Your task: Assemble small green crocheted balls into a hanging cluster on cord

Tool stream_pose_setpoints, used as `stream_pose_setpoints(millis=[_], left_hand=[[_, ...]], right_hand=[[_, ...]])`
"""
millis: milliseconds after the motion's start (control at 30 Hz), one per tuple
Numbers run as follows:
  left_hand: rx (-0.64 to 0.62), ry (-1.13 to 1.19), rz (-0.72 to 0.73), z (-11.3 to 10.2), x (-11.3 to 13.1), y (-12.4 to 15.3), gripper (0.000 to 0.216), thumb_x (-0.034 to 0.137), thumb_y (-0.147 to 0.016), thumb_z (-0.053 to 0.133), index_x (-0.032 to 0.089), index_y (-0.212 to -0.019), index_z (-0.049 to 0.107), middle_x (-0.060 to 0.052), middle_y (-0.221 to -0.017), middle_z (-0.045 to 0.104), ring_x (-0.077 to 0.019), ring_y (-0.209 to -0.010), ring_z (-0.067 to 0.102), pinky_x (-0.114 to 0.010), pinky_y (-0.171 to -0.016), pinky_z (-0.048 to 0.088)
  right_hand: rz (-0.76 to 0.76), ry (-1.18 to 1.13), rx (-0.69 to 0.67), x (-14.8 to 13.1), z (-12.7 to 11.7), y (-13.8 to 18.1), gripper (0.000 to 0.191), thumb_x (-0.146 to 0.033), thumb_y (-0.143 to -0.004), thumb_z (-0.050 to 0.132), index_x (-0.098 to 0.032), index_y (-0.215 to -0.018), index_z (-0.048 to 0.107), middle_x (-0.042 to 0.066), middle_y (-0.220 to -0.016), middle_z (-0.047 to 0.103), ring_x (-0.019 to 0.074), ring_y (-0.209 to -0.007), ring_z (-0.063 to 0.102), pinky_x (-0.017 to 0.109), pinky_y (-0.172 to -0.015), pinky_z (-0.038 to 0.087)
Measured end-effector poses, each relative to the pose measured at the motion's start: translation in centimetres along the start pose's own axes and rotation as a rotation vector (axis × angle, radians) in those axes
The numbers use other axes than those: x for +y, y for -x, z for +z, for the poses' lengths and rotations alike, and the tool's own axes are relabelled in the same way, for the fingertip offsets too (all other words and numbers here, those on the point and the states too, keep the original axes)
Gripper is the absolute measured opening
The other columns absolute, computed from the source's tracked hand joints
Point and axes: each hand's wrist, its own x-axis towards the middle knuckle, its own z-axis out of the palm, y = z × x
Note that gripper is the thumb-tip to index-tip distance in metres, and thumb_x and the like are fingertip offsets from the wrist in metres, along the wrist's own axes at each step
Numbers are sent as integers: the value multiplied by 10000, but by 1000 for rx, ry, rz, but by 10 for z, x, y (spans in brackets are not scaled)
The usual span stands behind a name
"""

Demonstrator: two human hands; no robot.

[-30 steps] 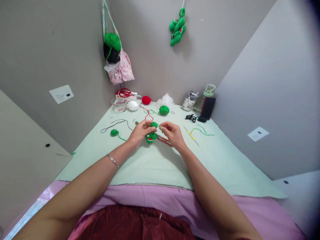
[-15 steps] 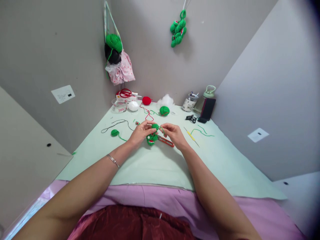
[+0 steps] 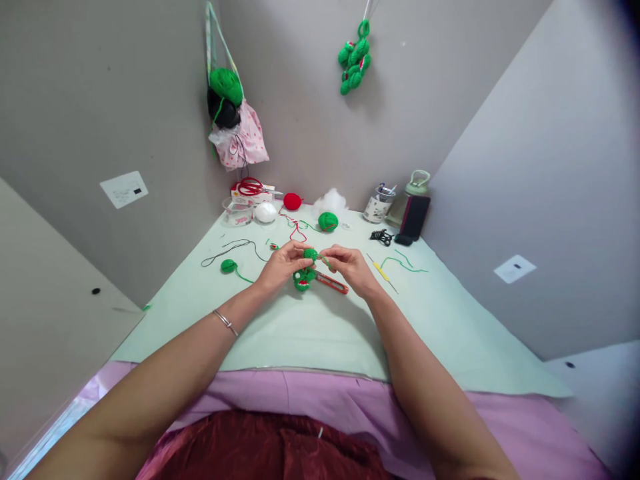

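Observation:
Both my hands meet over the middle of the pale green table cover (image 3: 320,333). My left hand (image 3: 281,265) pinches a small green crocheted piece (image 3: 309,254) at its top. My right hand (image 3: 351,267) pinches the same piece from the right side, fingers closed on it or on its green yarn. Just below the hands lies a green crocheted figure with a red and white mouth (image 3: 303,280). A red-handled cutter (image 3: 332,283) lies beside it, under my right hand.
A small green yarn ball (image 3: 229,265) and a black cord (image 3: 230,248) lie left. A crochet hook (image 3: 381,271) and green strands (image 3: 407,263) lie right. Yarn balls, stuffing, a bowl, red scissors, a cup, a bottle and a phone line the back wall. Green figures (image 3: 354,61) hang above.
The hands have hardly moved; the fingers shifted slightly on the small green piece, and the green figure below now lies clear of the hands.

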Motion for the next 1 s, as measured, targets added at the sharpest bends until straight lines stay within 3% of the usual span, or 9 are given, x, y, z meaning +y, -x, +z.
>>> stream_pose_setpoints(millis=[233,433,633,800,1000], left_hand=[[18,-2,21,1,-4,0,379,317,-664,849,173,-942,635,-10,-866,705,-140,-793,668,-303,-773,529],[22,-10,9,3,-4,0,391,293,-646,852,171,-953,643,-11,-870,700,-136,-798,655,-300,-778,527],[41,22,-44,1,-1,0,427,386,-732,803,172,-1059,629,-21,-888,683,-138,-792,670,-281,-761,505],[-6,-3,-75,-2,-7,-2,442,390,-715,816,159,-1046,637,-20,-858,666,-119,-735,640,-253,-708,483],[-135,-84,-195,0,-3,2,390,406,-776,757,171,-1074,667,-32,-856,639,-128,-774,621,-245,-713,450]], right_hand=[[106,-186,-18,8,11,-1,249,-391,-701,778,-171,-760,678,-21,-651,595,100,-571,475,255,-579,385],[105,-225,26,7,16,-2,286,-388,-683,807,-170,-745,634,-33,-630,590,88,-546,485,242,-564,400],[115,-237,-49,0,14,0,318,-357,-707,796,-187,-937,656,-3,-780,664,123,-657,600,284,-658,495],[75,-238,-18,4,19,0,335,-346,-718,773,-207,-978,613,-22,-710,646,138,-634,610,284,-623,487],[61,-32,107,5,8,-3,220,-378,-758,704,-177,-846,712,13,-743,660,132,-655,561,303,-692,476]])
